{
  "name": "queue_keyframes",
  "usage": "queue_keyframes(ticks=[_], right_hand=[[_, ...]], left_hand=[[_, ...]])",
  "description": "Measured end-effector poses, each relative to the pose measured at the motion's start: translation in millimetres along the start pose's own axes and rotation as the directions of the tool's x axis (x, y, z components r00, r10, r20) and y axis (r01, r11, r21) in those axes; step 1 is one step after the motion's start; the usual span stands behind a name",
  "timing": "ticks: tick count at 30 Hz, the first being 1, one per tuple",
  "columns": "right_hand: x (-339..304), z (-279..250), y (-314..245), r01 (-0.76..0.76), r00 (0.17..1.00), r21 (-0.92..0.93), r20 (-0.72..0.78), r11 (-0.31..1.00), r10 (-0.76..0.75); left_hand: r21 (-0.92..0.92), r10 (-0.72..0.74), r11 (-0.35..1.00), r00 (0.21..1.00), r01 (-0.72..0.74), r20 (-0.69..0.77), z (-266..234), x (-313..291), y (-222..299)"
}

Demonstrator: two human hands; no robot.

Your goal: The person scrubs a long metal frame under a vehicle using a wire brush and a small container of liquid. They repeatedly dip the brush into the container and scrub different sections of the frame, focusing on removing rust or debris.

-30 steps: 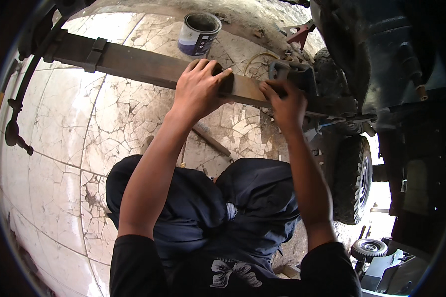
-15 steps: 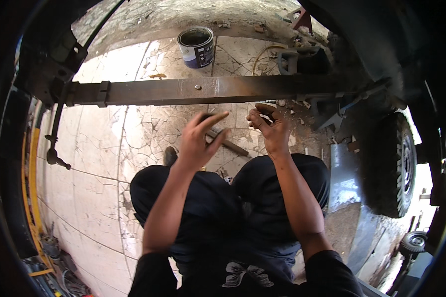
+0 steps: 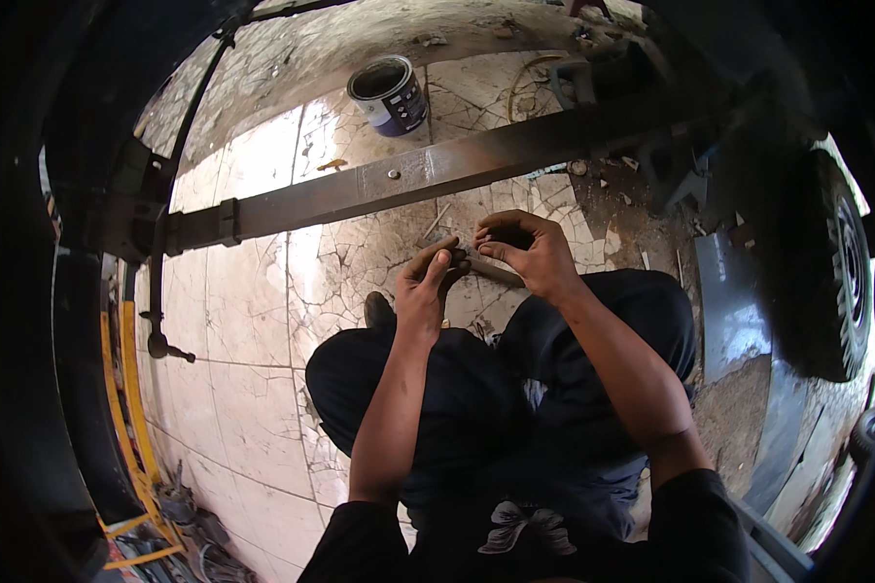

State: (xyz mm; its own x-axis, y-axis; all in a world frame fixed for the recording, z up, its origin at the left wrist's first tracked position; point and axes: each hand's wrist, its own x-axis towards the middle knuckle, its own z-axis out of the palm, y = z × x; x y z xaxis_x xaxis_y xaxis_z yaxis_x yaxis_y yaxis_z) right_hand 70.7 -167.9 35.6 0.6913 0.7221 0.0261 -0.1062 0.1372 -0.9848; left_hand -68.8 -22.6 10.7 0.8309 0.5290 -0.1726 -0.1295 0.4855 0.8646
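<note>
My left hand (image 3: 424, 290) is raised above my knees. Its thumb and fingers are pinched together at a small dark thing whose kind I cannot make out. Facing it from the right, my right hand (image 3: 537, 255) is curled, thumb tip close to the fingertips; anything between them is too small to tell. The two sets of fingertips are close but apart. Beyond both hands a long dark metal beam (image 3: 331, 194) crosses at a tilt, with a small round stud (image 3: 394, 175) on it. Below the hands, a brownish bar (image 3: 497, 273) lies on the floor, partly hidden.
An open paint can (image 3: 389, 115) stands on the cracked tile floor (image 3: 248, 321) past the beam. A thin rod with a jointed end (image 3: 165, 345) hangs at left, near a yellow frame (image 3: 131, 389). At right are a large tyre (image 3: 841, 282) and a metal sheet (image 3: 732, 311).
The view has turned, so the beam now slants up to the right. My left hand has closed from spread fingers into a pinch, and the hands are nearer each other.
</note>
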Motion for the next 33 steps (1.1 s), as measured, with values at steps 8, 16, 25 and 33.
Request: queue_keyframes(ticks=[8,16,25,33], right_hand=[[-6,13,-3,0.177,0.984,-0.363,0.049,0.915,-0.171],[1,15,-6,0.523,0.852,-0.437,0.277,0.732,-0.444],[8,1,17,-0.03,0.979,-0.303,0.182,0.953,0.089],[8,-4,12,-0.201,0.94,-0.13,0.252,0.971,0.229]], left_hand=[[-0.044,-0.085,0.995,0.995,0.088,0.053,-4,-3,-2],[-0.045,-0.069,0.997,0.997,0.068,-0.025,-6,-3,1],[0.316,0.072,0.947,0.997,-0.057,-0.034,-4,-3,5],[0.522,0.164,0.837,0.985,-0.166,0.05,-4,-6,7]])
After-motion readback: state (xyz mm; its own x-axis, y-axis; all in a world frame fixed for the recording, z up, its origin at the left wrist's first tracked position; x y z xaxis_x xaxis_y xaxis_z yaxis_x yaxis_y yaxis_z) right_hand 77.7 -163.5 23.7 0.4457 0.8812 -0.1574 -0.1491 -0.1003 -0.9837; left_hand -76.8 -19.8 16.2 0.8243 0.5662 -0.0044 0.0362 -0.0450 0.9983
